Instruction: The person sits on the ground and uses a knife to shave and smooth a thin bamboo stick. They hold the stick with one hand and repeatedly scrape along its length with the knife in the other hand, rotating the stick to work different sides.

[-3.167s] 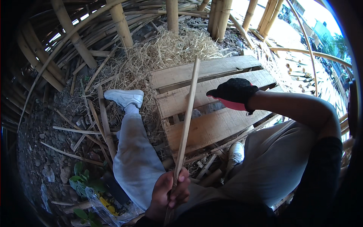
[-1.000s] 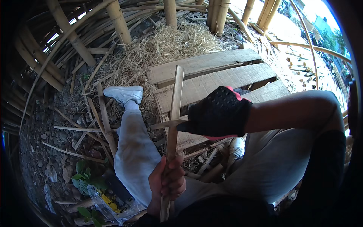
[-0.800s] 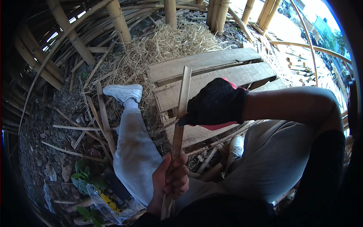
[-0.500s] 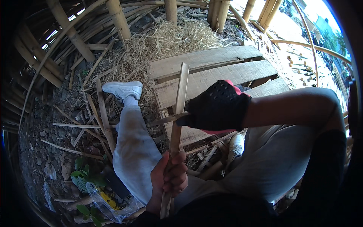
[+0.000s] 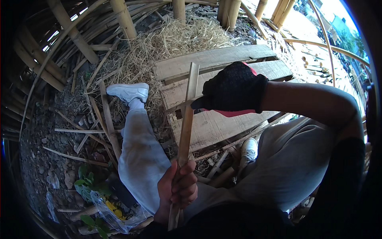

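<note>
A long split bamboo strip (image 5: 185,137) stands slanted in front of me, its top over a slatted wooden platform (image 5: 215,129). My left hand (image 5: 178,186), bare, is wrapped round its lower part. My right hand (image 5: 234,89), in a black glove with red edging, is closed on a knife (image 5: 175,106). The knife's blade lies crosswise against the upper part of the strip and pokes out to its left. Its handle is hidden inside the glove.
Beyond the platform lies a heap of pale shavings (image 5: 179,42), with upright bamboo posts (image 5: 123,18) behind. Loose bamboo sticks (image 5: 111,127) litter the ground at left. A clear plastic bag (image 5: 115,217) with something yellow and a green plant (image 5: 84,183) sit near left.
My right hand and the knife have moved up along the strip, away from my left hand. The left hand keeps its hold in the same place.
</note>
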Available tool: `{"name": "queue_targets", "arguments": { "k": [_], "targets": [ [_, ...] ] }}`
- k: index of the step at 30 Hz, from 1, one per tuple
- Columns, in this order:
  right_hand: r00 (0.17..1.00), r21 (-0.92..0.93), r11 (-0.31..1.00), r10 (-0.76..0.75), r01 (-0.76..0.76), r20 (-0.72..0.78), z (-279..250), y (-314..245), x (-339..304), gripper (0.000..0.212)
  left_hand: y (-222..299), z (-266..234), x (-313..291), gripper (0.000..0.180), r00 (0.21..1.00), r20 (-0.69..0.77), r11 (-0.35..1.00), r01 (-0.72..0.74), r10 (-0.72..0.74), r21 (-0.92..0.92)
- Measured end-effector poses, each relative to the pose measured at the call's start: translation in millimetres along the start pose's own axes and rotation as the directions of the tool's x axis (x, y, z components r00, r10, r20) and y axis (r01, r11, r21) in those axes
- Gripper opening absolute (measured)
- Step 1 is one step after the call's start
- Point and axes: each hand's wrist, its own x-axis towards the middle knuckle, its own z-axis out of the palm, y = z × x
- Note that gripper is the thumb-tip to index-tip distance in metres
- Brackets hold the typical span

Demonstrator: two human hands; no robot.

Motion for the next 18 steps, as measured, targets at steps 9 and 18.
{"name": "queue_targets", "arguments": {
  "k": [9, 18],
  "targets": [
    [0.975, -0.315, 0.940, -0.177, 0.128, -0.132, 6, 38, 2, 0.043, -7, -3, 3, 0.037, 1.000, 0.010, 0.999, 0.015, -0.014, -0.048],
    [0.995, -0.218, 0.972, -0.098, 0.090, -0.027, -8, 5, -8, 0.039, -7, -3, 0, 0.036, 0.999, 0.036, 0.997, 0.037, -0.034, -0.066]
  ]
}}
